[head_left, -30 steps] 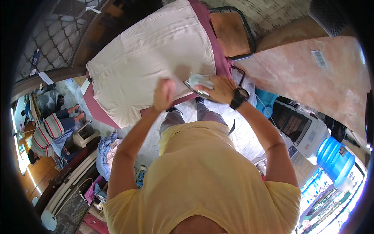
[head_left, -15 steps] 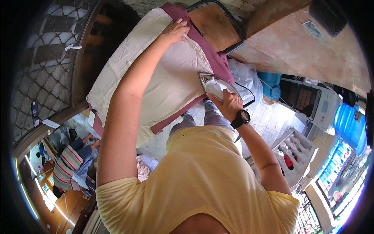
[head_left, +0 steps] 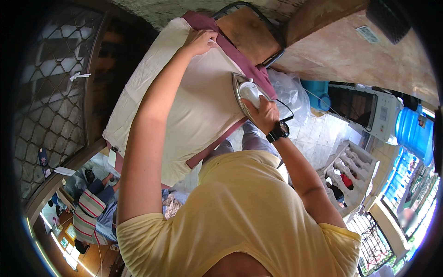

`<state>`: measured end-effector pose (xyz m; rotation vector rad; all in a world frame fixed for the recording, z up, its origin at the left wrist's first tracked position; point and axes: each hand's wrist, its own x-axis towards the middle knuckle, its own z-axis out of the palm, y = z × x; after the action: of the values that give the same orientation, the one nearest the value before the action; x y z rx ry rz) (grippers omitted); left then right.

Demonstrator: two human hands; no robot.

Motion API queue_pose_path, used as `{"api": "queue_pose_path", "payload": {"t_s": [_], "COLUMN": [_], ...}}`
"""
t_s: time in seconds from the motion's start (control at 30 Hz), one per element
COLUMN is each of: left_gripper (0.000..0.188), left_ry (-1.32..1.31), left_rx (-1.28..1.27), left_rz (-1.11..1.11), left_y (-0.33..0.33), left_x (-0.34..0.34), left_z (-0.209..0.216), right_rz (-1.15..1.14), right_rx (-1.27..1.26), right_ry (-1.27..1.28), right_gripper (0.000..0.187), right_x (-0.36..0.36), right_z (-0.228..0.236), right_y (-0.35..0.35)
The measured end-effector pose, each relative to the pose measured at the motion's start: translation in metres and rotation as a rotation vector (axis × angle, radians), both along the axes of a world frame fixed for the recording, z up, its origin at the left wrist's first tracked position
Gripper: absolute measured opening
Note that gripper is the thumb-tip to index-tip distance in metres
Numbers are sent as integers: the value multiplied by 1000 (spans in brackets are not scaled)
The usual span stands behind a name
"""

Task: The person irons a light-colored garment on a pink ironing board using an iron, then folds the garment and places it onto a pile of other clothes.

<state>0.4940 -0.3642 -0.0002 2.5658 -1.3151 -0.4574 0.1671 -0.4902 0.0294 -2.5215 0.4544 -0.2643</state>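
Observation:
A cream cloth (head_left: 184, 106) lies spread over a maroon-covered ironing surface (head_left: 249, 67). At its far edge my left hand (head_left: 201, 42) is closed, the fingers curled on a small raised fold of the cloth. My right hand (head_left: 264, 115), with a black watch at the wrist, is wrapped round the handle of a white clothes iron (head_left: 251, 92). The iron sits at the right side of the cloth, its tip pointing away from me. Most of its handle is hidden under my fingers.
Beyond the maroon cover stands a chair with a brown wooden board (head_left: 249, 32). Clear plastic (head_left: 288, 94) and a blue container (head_left: 316, 92) are to the right, near the iron's black cord (head_left: 290, 111). A metal lattice door (head_left: 55, 87) flanks the left; a person in stripes (head_left: 90, 210) is beyond.
The iron has turned, so its tip points more directly away from me. My left fingers have drawn in from a flatter spread to a curled grip at the cloth's edge.

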Motion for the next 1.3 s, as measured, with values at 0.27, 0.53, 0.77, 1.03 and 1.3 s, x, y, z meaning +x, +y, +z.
{"api": "queue_pose_path", "payload": {"t_s": [0.27,0.53,0.77,1.03,1.3], "left_gripper": [21,21,17,12,11], "left_ry": [-71,36,267,292,465], "left_rx": [-72,-112,-5,-247,-228], "left_rz": [-324,-468,-316,-248,-230], "left_y": [-31,-47,-49,-46,-46], "left_x": [-62,-95,-87,-80,-69], "left_z": [4,-11,-11,-20,-20], "right_rz": [51,1,-91,-164,-148], "right_rx": [-20,-89,-4,71,124], "right_ry": [87,-3,73,145,123], "right_gripper": [55,52,52,54,56], "right_x": [-42,-48,-41,-14,-8], "right_z": [2,1,-1,3,3], "right_y": [-17,-13,-7,-2,-9]}}
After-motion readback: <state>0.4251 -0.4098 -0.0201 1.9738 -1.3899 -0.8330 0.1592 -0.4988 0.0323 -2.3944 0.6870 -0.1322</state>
